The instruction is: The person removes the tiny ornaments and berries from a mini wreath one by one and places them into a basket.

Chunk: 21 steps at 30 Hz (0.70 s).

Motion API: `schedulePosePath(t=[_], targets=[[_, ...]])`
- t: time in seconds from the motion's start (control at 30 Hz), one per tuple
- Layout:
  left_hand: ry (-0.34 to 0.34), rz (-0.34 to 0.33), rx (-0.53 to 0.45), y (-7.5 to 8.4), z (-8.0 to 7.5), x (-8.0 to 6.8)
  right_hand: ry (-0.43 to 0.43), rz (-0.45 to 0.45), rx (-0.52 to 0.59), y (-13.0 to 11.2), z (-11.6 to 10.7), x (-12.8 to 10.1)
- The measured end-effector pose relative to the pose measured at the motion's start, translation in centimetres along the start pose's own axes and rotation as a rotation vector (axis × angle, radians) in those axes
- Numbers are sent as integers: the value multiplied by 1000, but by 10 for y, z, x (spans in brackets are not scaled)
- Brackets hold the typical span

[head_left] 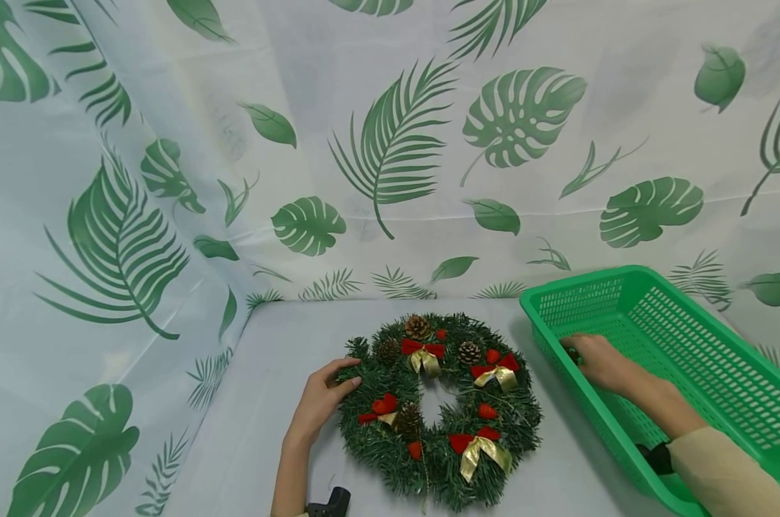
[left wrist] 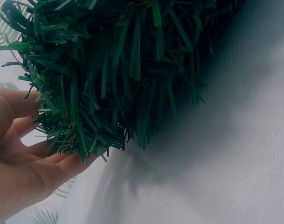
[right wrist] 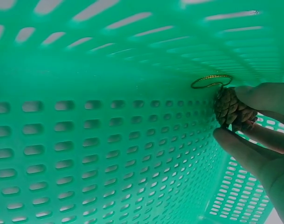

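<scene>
A round green wreath (head_left: 367, 388) lies on the white surface, dressed with red and gold bows, pine cones and red berry-like pieces. My left hand (head_left: 319, 402) grips its left edge; in the left wrist view the fingers (left wrist: 62, 168) curl around the side of the green tinsel needles (left wrist: 100, 84). Inside the green basket (head_left: 623, 316), near its left wall, is my right hand (head_left: 597, 362). Between thumb and fingers it pinches a brown pine cone (right wrist: 230, 108) that has a gold cord loop (right wrist: 211, 83) on top. From the head view the cone is mostly covered by the hand.
The slotted plastic basket stands right of the wreath, its wall (right wrist: 86, 140) close beside the right hand. Behind and to the left hang white curtains (head_left: 396, 266) printed with green leaves. Bare white tabletop (head_left: 248, 416) shows left of the wreath.
</scene>
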<state>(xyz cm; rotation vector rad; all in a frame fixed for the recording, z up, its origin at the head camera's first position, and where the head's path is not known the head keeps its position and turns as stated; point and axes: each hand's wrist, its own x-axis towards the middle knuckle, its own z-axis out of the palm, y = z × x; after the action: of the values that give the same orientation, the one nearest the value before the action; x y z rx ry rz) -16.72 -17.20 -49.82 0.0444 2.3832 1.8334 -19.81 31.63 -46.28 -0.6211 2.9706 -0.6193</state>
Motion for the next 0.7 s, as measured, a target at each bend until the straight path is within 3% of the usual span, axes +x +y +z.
schedulePosePath(t=[0.7], targets=[[1, -15, 6, 1, 0, -1, 69, -70, -75, -7, -17, -3]])
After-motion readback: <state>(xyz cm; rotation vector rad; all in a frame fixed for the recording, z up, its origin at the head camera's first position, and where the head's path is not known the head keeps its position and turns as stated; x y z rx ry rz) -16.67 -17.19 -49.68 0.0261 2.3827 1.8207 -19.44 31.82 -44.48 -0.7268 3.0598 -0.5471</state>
